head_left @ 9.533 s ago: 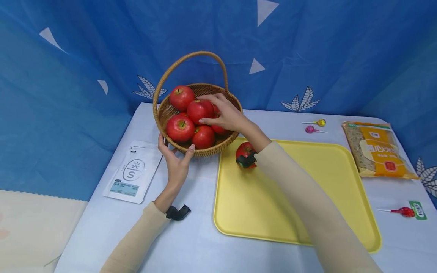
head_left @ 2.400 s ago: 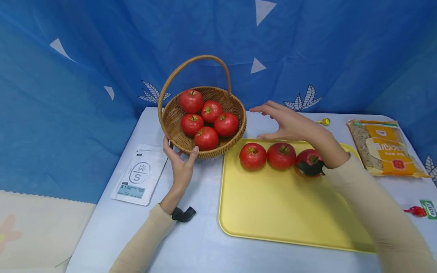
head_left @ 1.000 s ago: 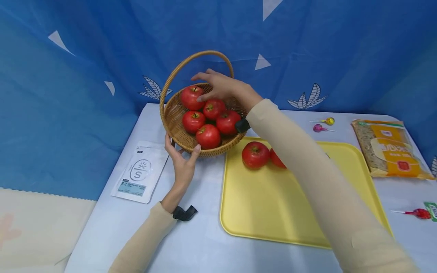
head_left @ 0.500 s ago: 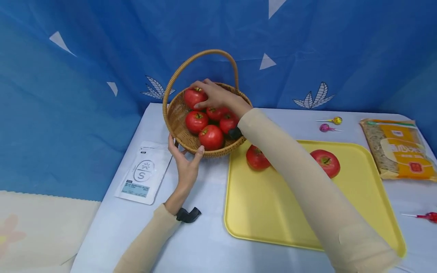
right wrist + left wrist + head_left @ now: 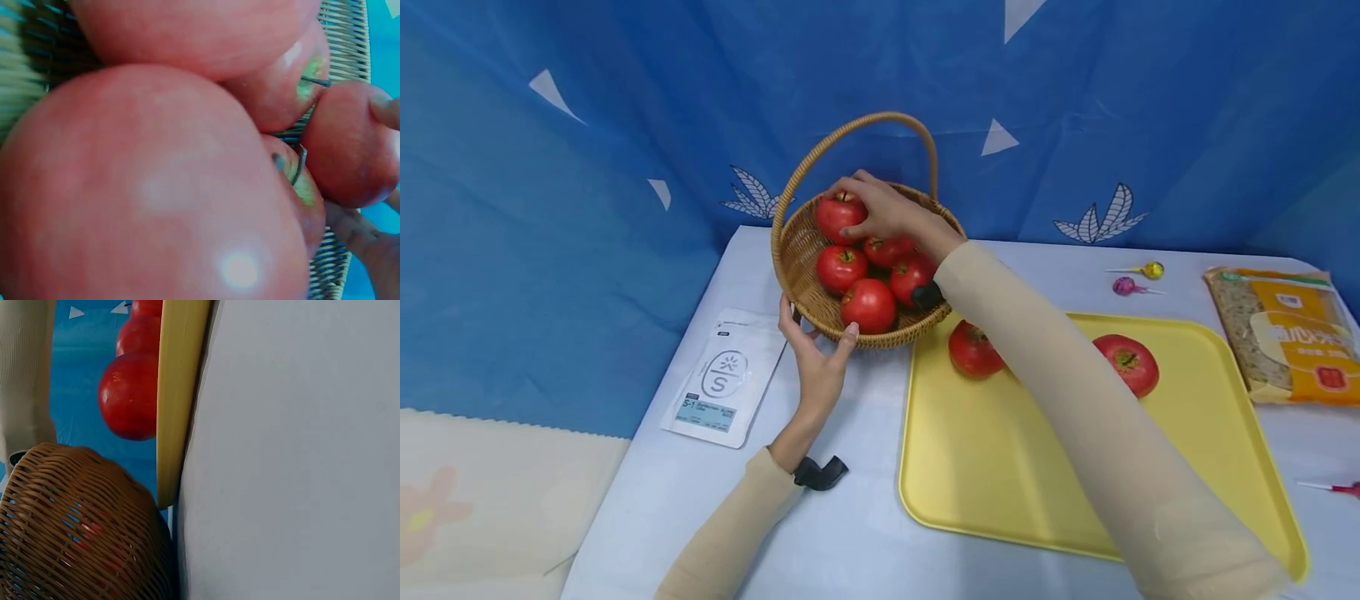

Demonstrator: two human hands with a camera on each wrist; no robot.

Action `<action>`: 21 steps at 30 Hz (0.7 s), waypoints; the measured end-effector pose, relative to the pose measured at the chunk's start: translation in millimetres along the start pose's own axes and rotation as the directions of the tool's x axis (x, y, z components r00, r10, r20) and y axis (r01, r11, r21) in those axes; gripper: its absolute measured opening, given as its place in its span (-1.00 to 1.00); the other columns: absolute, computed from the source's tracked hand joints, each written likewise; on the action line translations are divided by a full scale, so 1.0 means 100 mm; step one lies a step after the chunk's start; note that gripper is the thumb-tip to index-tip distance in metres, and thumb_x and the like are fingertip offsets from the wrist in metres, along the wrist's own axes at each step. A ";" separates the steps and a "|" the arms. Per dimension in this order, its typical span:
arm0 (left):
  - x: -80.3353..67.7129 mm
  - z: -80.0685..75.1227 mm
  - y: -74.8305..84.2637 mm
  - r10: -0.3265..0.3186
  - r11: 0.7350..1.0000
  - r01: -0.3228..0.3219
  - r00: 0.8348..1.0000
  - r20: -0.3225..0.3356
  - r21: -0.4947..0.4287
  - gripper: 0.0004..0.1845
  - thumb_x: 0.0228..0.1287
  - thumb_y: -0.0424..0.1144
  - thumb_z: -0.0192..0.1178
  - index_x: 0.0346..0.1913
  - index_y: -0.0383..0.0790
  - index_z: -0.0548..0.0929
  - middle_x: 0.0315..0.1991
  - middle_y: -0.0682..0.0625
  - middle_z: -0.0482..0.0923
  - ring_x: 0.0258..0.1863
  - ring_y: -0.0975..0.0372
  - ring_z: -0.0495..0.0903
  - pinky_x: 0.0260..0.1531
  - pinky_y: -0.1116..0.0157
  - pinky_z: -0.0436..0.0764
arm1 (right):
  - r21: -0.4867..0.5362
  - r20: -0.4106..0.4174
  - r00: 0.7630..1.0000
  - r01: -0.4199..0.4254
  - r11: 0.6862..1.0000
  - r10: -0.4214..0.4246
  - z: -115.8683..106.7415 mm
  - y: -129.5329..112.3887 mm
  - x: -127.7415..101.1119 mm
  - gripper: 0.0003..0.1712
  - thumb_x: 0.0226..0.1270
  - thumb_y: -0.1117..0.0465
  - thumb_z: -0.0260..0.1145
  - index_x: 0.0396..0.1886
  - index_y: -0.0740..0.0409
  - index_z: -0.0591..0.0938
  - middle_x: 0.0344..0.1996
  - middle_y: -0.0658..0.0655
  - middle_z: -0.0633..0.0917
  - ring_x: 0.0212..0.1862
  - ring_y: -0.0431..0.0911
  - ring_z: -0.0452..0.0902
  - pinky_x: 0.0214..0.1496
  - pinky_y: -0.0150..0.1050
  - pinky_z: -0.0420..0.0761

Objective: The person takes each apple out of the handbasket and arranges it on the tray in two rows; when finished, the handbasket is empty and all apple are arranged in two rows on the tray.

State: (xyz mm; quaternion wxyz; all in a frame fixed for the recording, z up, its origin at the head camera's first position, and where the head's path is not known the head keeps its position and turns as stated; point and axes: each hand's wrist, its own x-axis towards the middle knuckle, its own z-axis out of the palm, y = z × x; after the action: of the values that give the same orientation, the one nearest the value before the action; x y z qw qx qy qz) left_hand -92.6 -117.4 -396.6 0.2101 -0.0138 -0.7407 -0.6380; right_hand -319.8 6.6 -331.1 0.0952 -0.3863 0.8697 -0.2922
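Observation:
A wicker basket [image 5: 801,260] with a tall arched handle holds several red apples and leans toward the camera. My left hand [image 5: 820,371] grips its lower front left, thumb up at the rim. Inside, my right hand [image 5: 886,210] holds the back-left apple [image 5: 838,218] between thumb and fingers. The right wrist view shows that same apple [image 5: 350,147] with fingertips on two sides, near the basket wall. Other apples, such as the front one [image 5: 868,307], lie close by. The left wrist view shows the basket's woven outside [image 5: 87,519]; the left hand is out of that view.
Right of the basket lies a yellow tray [image 5: 985,458] with apples [image 5: 1126,364] along its far side, partly hidden by the right sleeve. A white pouch [image 5: 724,379] lies left. Lollipops [image 5: 1126,286] and an orange grain bag [image 5: 1292,337] lie at the right.
Several seconds ago one apple lay visible on the tray; later a row of three. The right hand has come from over the tray into the basket and taken hold of the back-left apple.

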 end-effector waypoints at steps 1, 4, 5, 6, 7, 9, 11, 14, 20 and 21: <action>0.00 0.00 0.00 -0.001 1.000 0.001 1.000 0.001 0.001 0.05 0.20 -0.33 0.24 0.52 -0.34 -0.31 0.51 -0.34 -0.30 0.51 -0.17 -0.20 0.26 -0.08 0.13 | -0.001 -0.003 1.000 0.014 1.000 -0.014 -0.01 -0.01 -0.01 -0.39 0.30 0.05 0.36 0.32 -0.06 0.41 0.22 0.14 0.37 0.24 -0.01 0.35 0.29 -0.09 0.41; 0.00 -0.02 -0.01 -0.007 1.000 0.007 1.000 0.004 0.008 0.05 0.20 -0.33 0.23 0.52 -0.34 -0.30 0.51 -0.34 -0.30 0.50 -0.18 -0.19 0.26 -0.08 0.14 | -0.013 -0.003 0.999 0.049 0.999 -0.049 -0.05 -0.06 -0.04 -0.40 0.29 0.05 0.37 0.31 -0.06 0.43 0.22 0.13 0.37 0.25 -0.03 0.35 0.28 -0.11 0.42; 0.00 -0.03 -0.01 -0.008 1.000 0.008 1.000 0.003 0.008 0.04 0.20 -0.33 0.23 0.52 -0.34 -0.30 0.51 -0.33 -0.30 0.50 -0.17 -0.18 0.25 -0.07 0.15 | -0.019 -0.005 0.998 0.060 0.998 -0.061 -0.07 -0.08 -0.06 -0.40 0.29 0.05 0.37 0.31 -0.08 0.43 0.23 0.11 0.37 0.25 -0.04 0.35 0.27 -0.12 0.42; 0.00 -0.03 -0.01 -0.008 1.000 0.008 1.000 0.001 0.010 0.04 0.19 -0.33 0.24 0.52 -0.34 -0.29 0.51 -0.34 -0.29 0.50 -0.17 -0.18 0.25 -0.07 0.15 | -0.021 -0.009 0.997 0.072 0.997 -0.072 -0.10 -0.12 -0.07 -0.39 0.28 0.05 0.37 0.31 -0.09 0.43 0.23 0.11 0.37 0.25 -0.05 0.35 0.27 -0.14 0.42; 0.01 -0.04 -0.01 -0.006 1.000 0.006 1.000 -0.002 0.008 0.04 0.20 -0.34 0.24 0.52 -0.34 -0.29 0.51 -0.34 -0.29 0.50 -0.18 -0.17 0.25 -0.07 0.15 | -0.025 -0.015 0.996 0.083 0.996 -0.083 -0.13 -0.15 -0.09 -0.39 0.28 0.05 0.37 0.31 -0.10 0.43 0.23 0.10 0.37 0.25 -0.06 0.35 0.27 -0.15 0.42; 0.01 -0.06 -0.02 -0.008 1.000 0.008 1.000 -0.009 0.006 0.04 0.20 -0.34 0.23 0.52 -0.35 -0.29 0.51 -0.34 -0.29 0.50 -0.17 -0.17 0.26 -0.06 0.15 | -0.033 -0.022 0.995 0.093 0.995 -0.093 -0.19 -0.23 -0.14 -0.38 0.28 0.03 0.38 0.32 -0.14 0.43 0.24 0.07 0.36 0.25 -0.08 0.35 0.27 -0.18 0.43; 0.02 -0.07 -0.03 -0.009 1.000 0.009 1.000 -0.013 0.002 0.04 0.20 -0.35 0.22 0.52 -0.35 -0.30 0.51 -0.34 -0.30 0.50 -0.17 -0.16 0.26 -0.05 0.15 | -0.037 -0.035 0.994 0.104 0.994 -0.106 -0.26 -0.31 -0.21 -0.36 0.26 0.03 0.39 0.33 -0.15 0.43 0.25 0.06 0.36 0.27 -0.09 0.35 0.28 -0.18 0.43; 0.03 -0.09 -0.05 -0.012 1.000 0.012 1.000 -0.015 0.001 0.03 0.21 -0.35 0.21 0.52 -0.35 -0.30 0.51 -0.34 -0.31 0.50 -0.16 -0.16 0.27 -0.05 0.14 | -0.044 -0.069 0.991 0.114 0.993 -0.117 -0.36 -0.38 -0.38 -0.30 0.23 0.03 0.41 0.37 -0.16 0.40 0.30 0.05 0.35 0.32 -0.08 0.32 0.30 -0.13 0.43; 0.06 -0.10 -0.09 -0.012 1.000 0.012 1.000 -0.011 -0.003 0.03 0.22 -0.33 0.23 0.52 -0.33 -0.30 0.51 -0.35 -0.31 0.50 -0.19 -0.18 0.26 -0.06 0.13 | -0.011 -0.198 0.964 0.178 0.984 -0.176 -0.52 -0.28 -0.90 -0.13 0.12 0.11 0.50 0.42 0.02 0.34 0.33 0.11 0.38 0.34 -0.03 0.32 0.26 -0.02 0.48; 0.07 -0.10 -0.09 -0.013 1.000 0.013 1.000 -0.010 -0.005 0.03 0.22 -0.32 0.23 0.52 -0.33 -0.30 0.51 -0.34 -0.31 0.50 -0.18 -0.18 0.26 -0.07 0.13 | -0.006 -0.222 0.958 0.182 0.983 -0.179 -0.54 -0.23 -1.01 -0.12 0.10 0.12 0.52 0.42 0.06 0.34 0.32 0.12 0.39 0.32 -0.03 0.34 0.23 -0.03 0.50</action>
State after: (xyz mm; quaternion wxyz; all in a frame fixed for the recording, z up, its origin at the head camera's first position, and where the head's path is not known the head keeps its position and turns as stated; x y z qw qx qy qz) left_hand -98.5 -130.5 -402.0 0.2096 -0.0063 -0.7380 -0.6414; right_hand -257.4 91.1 -280.2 -0.0267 -0.4284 0.8339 -0.3470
